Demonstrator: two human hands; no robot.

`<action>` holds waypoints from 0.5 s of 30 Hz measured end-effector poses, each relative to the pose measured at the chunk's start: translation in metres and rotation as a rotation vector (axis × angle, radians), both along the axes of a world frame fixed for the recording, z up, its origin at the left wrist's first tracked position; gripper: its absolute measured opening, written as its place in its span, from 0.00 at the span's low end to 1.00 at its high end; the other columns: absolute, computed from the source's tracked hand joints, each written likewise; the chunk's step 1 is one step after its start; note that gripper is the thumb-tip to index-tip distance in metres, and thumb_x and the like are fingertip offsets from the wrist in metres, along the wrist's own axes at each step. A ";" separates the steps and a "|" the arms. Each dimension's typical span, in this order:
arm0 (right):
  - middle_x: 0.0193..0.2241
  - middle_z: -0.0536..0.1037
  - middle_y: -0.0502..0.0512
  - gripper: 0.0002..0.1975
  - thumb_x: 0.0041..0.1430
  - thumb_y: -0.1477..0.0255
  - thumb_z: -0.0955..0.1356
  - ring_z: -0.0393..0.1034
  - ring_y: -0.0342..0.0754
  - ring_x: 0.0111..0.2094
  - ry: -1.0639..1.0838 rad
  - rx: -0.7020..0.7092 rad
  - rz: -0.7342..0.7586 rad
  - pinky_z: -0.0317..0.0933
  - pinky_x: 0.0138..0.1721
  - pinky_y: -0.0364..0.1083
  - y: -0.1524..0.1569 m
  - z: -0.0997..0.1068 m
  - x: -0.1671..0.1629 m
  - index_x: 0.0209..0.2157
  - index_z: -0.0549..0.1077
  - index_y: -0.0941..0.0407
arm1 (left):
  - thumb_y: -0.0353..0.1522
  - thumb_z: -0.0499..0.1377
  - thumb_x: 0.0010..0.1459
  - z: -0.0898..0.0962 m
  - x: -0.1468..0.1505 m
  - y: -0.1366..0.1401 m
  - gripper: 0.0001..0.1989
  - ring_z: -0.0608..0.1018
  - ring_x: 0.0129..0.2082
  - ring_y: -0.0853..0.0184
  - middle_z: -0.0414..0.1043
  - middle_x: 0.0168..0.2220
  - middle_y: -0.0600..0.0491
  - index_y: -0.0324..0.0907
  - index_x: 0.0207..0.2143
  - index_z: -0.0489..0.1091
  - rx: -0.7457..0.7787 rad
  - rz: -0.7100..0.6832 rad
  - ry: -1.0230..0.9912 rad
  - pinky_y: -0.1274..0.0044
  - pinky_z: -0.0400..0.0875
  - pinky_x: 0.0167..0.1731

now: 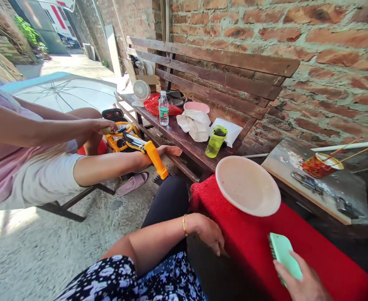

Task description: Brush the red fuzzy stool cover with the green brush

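By the red cloth (318,246), the right hand (305,282) grips a green brush (282,247); the left hand (208,232) is half-curled, its hold unclear.

Right hand (304,278) — cut off by the bottom edge; green brush (282,246) — underside mostly hidden

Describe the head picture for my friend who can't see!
A person's right hand grips a pale green bristled brush. A round cream plastic basin sits on red cloth near the left hand. Beyond, a translucent green bottle stands on a dark wooden bench.
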State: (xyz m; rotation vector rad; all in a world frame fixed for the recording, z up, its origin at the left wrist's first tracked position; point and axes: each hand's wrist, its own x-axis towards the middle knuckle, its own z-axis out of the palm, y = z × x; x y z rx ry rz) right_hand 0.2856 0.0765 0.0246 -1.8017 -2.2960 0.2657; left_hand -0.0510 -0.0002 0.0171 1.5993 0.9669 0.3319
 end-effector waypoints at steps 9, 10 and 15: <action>0.37 0.72 0.53 0.20 0.60 0.63 0.65 0.71 0.47 0.33 -0.041 0.109 0.419 0.63 0.30 0.43 -0.052 0.008 -0.172 0.53 0.75 0.48 | 0.37 0.70 0.46 -0.037 -0.001 -0.016 0.11 0.78 0.31 0.59 0.73 0.20 0.54 0.46 0.17 0.73 0.173 -0.060 0.382 0.73 0.69 0.34; 0.38 0.72 0.54 0.20 0.62 0.61 0.64 0.72 0.47 0.33 -0.047 0.063 0.372 0.63 0.30 0.43 -0.047 0.008 -0.162 0.54 0.74 0.48 | 0.35 0.70 0.45 -0.042 0.001 -0.017 0.11 0.79 0.32 0.57 0.73 0.20 0.53 0.47 0.16 0.73 0.163 -0.015 0.380 0.71 0.70 0.36; 0.32 0.71 0.56 0.36 0.60 0.43 0.56 0.72 0.55 0.29 -0.122 -0.176 -0.185 0.64 0.27 0.51 -0.028 0.023 -0.059 0.58 0.70 0.50 | 0.29 0.69 0.41 -0.063 0.013 -0.021 0.10 0.78 0.37 0.46 0.65 0.16 0.51 0.47 0.15 0.71 0.053 0.219 0.373 0.57 0.70 0.46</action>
